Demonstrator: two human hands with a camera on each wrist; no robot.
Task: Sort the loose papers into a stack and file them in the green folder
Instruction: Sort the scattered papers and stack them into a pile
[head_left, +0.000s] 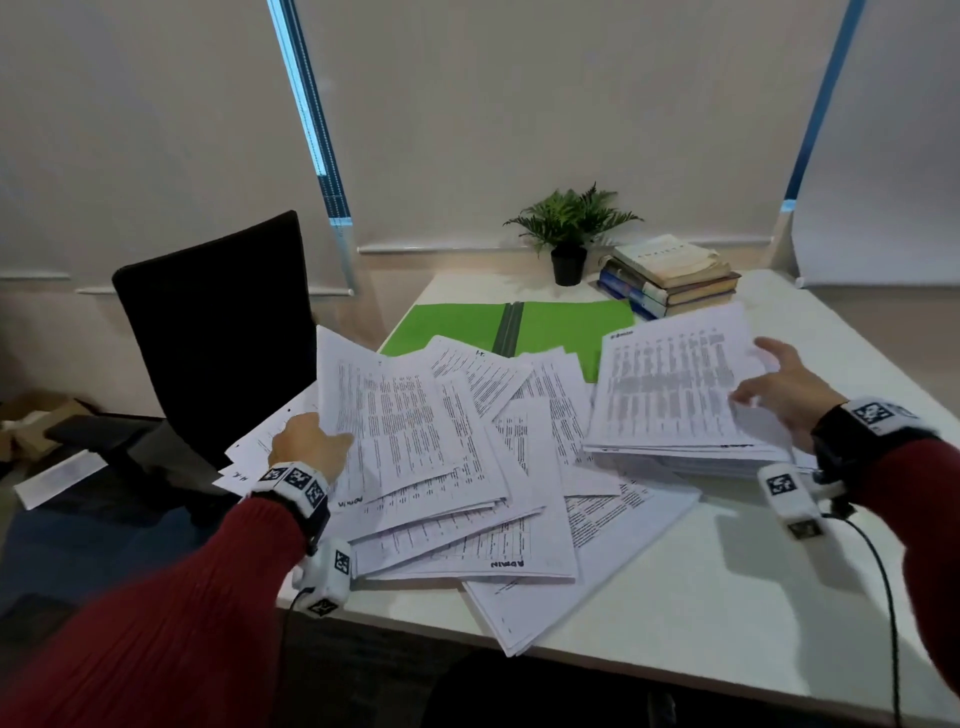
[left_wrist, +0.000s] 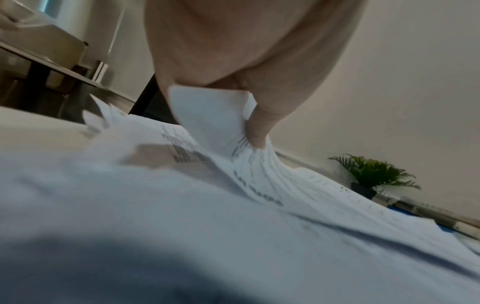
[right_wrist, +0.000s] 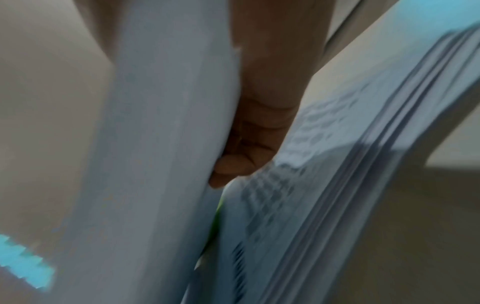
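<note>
Loose printed papers (head_left: 467, 493) lie fanned over the middle of the white table (head_left: 727, 582). Behind them the green folder (head_left: 457, 322) lies open and flat, partly covered. My left hand (head_left: 311, 441) pinches the left edge of a printed sheet (head_left: 395, 410) and holds it raised off the pile; the thumb and fingers (left_wrist: 257, 123) clamp its corner. At the right sits a squared paper stack (head_left: 675, 441). My right hand (head_left: 779, 384) grips its top sheet (head_left: 675, 374) at the right edge, thumb on top, a finger (right_wrist: 241, 160) tucked beneath it.
A potted fern (head_left: 571, 223) and a pile of books (head_left: 670, 275) stand at the table's back right. A black chair (head_left: 218, 322) is against the left side. Some papers overhang the left and front table edges. Bare tabletop shows at the front right.
</note>
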